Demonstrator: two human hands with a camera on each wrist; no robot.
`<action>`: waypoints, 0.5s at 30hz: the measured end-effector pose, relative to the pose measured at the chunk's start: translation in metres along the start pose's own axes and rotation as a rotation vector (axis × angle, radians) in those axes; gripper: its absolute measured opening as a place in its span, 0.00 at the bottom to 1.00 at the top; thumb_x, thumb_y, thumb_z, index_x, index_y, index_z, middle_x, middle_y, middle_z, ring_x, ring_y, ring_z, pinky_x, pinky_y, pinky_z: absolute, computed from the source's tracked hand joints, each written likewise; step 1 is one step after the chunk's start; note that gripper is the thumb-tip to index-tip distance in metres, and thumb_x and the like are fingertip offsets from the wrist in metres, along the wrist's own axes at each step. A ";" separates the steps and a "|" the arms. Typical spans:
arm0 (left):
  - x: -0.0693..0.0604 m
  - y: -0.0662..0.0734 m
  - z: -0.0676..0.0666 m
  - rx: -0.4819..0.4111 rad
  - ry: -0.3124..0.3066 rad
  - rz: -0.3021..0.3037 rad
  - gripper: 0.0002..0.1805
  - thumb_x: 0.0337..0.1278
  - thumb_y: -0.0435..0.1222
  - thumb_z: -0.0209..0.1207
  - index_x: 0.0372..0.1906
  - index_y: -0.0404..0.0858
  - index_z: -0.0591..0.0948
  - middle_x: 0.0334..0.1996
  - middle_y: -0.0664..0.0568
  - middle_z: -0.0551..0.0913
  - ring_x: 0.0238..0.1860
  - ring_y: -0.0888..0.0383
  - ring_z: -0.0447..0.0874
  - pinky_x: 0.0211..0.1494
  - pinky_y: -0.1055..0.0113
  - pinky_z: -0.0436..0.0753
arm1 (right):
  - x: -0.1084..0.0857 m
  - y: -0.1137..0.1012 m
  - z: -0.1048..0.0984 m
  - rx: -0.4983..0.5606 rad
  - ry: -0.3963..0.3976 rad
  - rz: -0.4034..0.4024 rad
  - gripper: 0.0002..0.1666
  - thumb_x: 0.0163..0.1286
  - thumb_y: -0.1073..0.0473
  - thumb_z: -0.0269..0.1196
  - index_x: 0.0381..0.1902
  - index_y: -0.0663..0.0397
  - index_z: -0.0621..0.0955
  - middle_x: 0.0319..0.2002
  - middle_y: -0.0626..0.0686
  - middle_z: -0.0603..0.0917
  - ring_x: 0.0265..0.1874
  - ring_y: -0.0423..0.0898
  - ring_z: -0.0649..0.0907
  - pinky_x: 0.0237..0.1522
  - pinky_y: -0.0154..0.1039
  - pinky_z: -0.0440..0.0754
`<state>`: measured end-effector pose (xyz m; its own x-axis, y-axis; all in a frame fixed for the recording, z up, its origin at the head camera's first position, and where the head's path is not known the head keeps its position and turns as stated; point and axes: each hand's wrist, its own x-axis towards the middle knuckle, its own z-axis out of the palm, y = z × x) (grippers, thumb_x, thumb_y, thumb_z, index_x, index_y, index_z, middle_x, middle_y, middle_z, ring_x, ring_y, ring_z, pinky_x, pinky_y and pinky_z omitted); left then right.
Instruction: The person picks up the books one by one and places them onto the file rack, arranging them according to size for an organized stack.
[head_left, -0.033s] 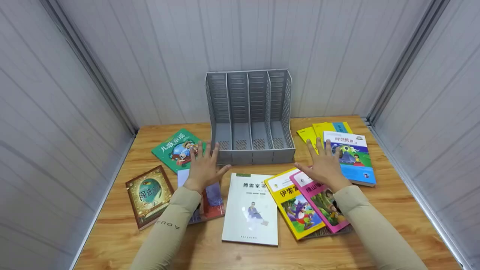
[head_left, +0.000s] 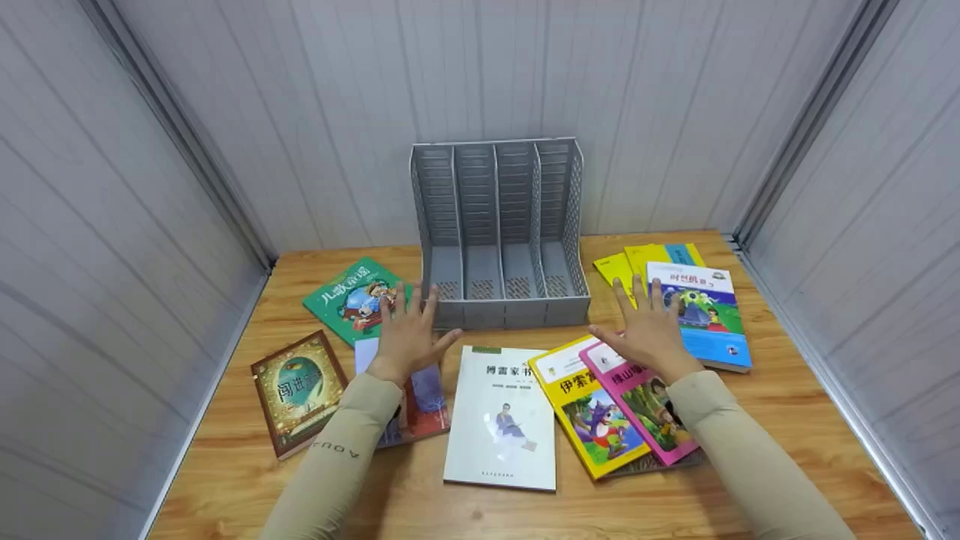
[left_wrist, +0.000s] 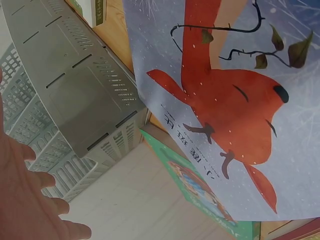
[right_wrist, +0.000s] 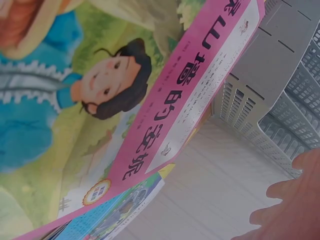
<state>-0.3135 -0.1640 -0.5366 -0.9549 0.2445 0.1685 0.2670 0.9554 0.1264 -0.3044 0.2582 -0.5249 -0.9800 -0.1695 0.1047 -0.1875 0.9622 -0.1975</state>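
My left hand (head_left: 409, 337) hovers palm down with fingers spread, above a lilac book with a red deer (left_wrist: 235, 115) and close to a green book (head_left: 349, 300). Holding nothing, my right hand (head_left: 649, 334) is likewise spread over a pink book (head_left: 637, 397), which overlaps a yellow-edged book (head_left: 592, 420). Both wrist views show the fingers apart from the covers. Between and beyond the hands stands a grey file rack (head_left: 510, 311) with upright dividers. A white book (head_left: 499, 427) lies flat between the forearms.
At the left lies a brown book (head_left: 300, 390). On the right, a blue-and-white book (head_left: 712, 341) overlaps yellow books (head_left: 660, 255). Another book, mostly hidden, lies under the yellow-edged one. Panel walls (head_left: 315, 112) enclose the wooden table (head_left: 480, 517) at the back and sides.
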 end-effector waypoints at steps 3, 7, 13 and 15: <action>0.000 0.000 -0.001 0.000 -0.012 0.000 0.54 0.74 0.69 0.54 0.88 0.39 0.56 0.88 0.34 0.53 0.87 0.26 0.44 0.84 0.24 0.48 | 0.000 -0.001 0.000 0.000 -0.005 0.004 0.62 0.75 0.21 0.54 0.90 0.52 0.53 0.88 0.71 0.47 0.85 0.79 0.46 0.79 0.83 0.38; 0.001 0.000 -0.003 0.010 -0.029 -0.001 0.54 0.74 0.70 0.52 0.88 0.39 0.55 0.88 0.33 0.52 0.87 0.26 0.43 0.85 0.25 0.48 | 0.000 -0.001 -0.001 0.007 -0.016 0.011 0.62 0.75 0.21 0.55 0.90 0.52 0.52 0.88 0.70 0.46 0.85 0.79 0.44 0.79 0.83 0.37; 0.003 0.000 -0.006 0.035 -0.034 0.004 0.55 0.74 0.71 0.51 0.89 0.39 0.54 0.87 0.33 0.53 0.87 0.26 0.44 0.85 0.25 0.50 | -0.001 0.000 -0.003 0.008 -0.024 0.018 0.62 0.75 0.22 0.56 0.90 0.52 0.51 0.88 0.70 0.45 0.85 0.78 0.43 0.80 0.82 0.36; 0.003 0.001 -0.007 0.031 -0.035 0.007 0.55 0.74 0.71 0.51 0.89 0.39 0.54 0.87 0.33 0.54 0.87 0.26 0.44 0.85 0.26 0.49 | -0.001 0.000 -0.004 0.016 -0.024 0.021 0.62 0.75 0.22 0.56 0.90 0.53 0.51 0.88 0.71 0.44 0.85 0.79 0.42 0.79 0.82 0.35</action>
<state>-0.3153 -0.1635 -0.5290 -0.9572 0.2564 0.1345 0.2701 0.9581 0.0950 -0.3026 0.2592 -0.5207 -0.9849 -0.1551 0.0766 -0.1682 0.9620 -0.2151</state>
